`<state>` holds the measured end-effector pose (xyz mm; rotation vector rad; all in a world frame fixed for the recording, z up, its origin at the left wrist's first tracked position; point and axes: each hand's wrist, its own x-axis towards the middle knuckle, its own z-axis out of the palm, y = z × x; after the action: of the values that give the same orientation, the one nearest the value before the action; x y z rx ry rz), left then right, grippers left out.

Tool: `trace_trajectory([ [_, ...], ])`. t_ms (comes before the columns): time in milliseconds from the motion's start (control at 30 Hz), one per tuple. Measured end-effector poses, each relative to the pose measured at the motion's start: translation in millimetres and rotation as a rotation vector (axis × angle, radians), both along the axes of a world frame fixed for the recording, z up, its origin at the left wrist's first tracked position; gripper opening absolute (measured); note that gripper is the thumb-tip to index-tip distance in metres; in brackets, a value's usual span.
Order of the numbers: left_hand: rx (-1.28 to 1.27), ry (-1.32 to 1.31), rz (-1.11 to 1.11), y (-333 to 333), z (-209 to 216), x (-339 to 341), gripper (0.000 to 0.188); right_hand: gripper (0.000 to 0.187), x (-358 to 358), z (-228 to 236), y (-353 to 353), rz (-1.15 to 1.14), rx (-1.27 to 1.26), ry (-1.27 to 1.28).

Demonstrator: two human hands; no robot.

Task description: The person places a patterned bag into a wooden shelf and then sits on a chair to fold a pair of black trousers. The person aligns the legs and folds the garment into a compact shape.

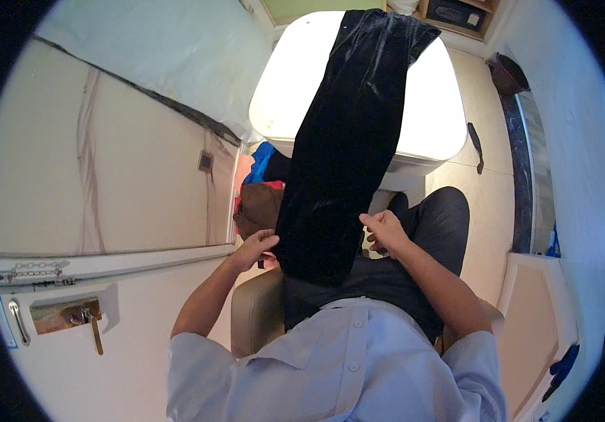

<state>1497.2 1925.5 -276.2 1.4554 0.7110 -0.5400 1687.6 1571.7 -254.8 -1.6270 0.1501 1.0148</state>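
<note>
A long black velvet garment (348, 133) stretches from the far side of a white table (436, 105) down to my lap. It looks folded lengthwise; its exact kind does not show. My left hand (254, 250) pinches the left edge close to the near end. On the opposite edge, slightly farther from me, my right hand (387, 233) has its thumb and forefinger closed on the cloth, with the other fingers curled below. The stretch between my hands hangs fairly flat. Its far end spreads wider and drapes toward the table's back right corner.
Left of the garment is a pile of clothes, with a brown piece (260, 207) and a blue piece (260, 160). A white door (140, 352) with a handle stands at the left. A dark strap (475, 146) lies on the floor, and a dark bucket (509, 74) stands at the far right.
</note>
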Motion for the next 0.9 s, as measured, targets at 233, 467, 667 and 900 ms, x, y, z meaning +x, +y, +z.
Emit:
trace_trajectory([
  [233, -0.253, 0.077, 0.167, -38.6, 29.8, 29.9, 0.027, 0.038, 1.4, -62.2, -1.1, 0.093, 0.313, 0.445],
  [467, -0.33, -0.021, 0.285, -21.1, 46.7, 4.8, 0.069, 0.024, -14.9, 8.3, 13.4, 0.02, 0.456, 0.41],
  [667, -0.451, -0.228, 0.36, -26.3, 95.0, 3.7, 0.074, 0.033, -35.6, 13.6, 27.3, 0.018, 0.302, 0.623],
  [900, -0.404, -0.112, 0.404, -25.3, 73.0, -7.9, 0.063, 0.035, -45.5, 26.1, 42.6, 0.081, 0.312, 0.533],
])
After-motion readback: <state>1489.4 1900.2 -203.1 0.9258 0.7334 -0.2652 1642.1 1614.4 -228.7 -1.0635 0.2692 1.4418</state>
